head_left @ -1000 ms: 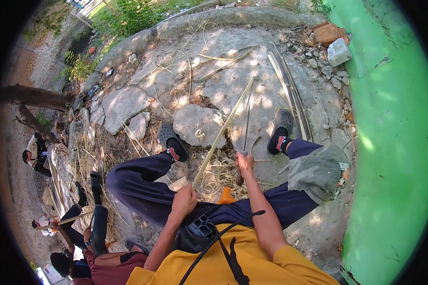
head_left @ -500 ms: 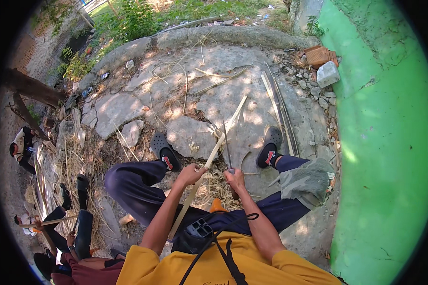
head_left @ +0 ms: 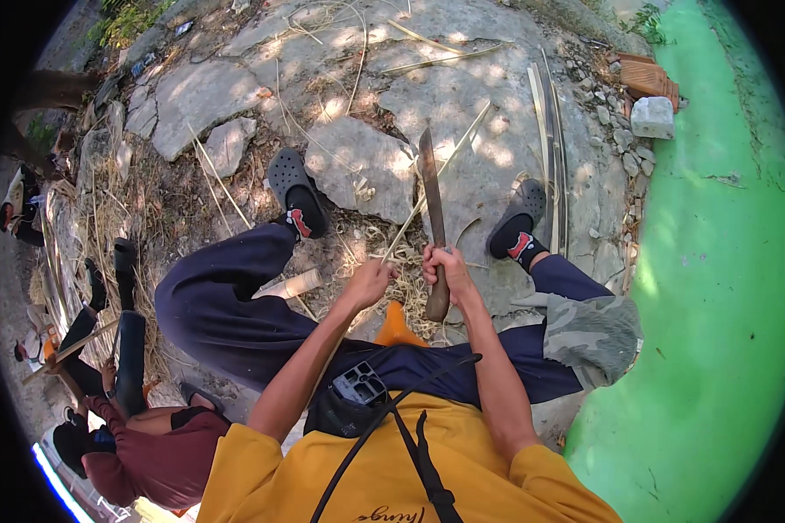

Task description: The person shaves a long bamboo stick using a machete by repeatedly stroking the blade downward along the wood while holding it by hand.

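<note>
Since half a second ago the right hand (head_left: 449,266) has brought a long knife (head_left: 433,205) upright against the bamboo strip (head_left: 427,187), its grip closed round the wooden handle; splitting looks under way. Left hand (head_left: 371,281) pinches the strip's near end, between the knees. No containers show.

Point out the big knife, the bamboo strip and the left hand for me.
big knife (head_left: 431,187): head view, middle of the blade.
bamboo strip (head_left: 445,170): head view, upper stretch beyond the blade.
left hand (head_left: 371,281): head view, back of the fist.
</note>
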A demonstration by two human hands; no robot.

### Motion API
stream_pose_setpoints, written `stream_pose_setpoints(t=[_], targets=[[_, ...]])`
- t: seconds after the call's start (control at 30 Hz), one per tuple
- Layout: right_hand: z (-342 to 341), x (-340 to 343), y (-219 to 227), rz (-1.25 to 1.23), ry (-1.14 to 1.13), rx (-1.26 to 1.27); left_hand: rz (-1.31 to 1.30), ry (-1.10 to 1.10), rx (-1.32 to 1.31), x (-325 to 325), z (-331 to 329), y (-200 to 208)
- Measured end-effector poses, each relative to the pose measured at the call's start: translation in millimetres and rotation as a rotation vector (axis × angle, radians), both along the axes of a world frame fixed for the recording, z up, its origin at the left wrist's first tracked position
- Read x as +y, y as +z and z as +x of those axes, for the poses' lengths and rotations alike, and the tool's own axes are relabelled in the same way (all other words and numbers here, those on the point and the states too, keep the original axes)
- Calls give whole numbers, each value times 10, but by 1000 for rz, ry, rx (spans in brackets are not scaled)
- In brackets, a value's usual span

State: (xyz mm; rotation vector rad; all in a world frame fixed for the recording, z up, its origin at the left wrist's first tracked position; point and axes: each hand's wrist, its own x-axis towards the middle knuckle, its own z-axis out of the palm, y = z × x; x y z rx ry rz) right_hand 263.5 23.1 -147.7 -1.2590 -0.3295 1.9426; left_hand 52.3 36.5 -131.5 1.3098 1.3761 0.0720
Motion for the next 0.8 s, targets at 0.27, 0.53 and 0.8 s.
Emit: stream_pose_setpoints(t=[0.27,0.53,0.8], targets=[[75,50,-150,-121,27,121,209,-12,249,-104,91,123],[129,242,-184,-84,399,-243,191,35,163,-87,5,12],[-22,270,-286,31,540,-804,-131,160,3,-31,-101,-175]])
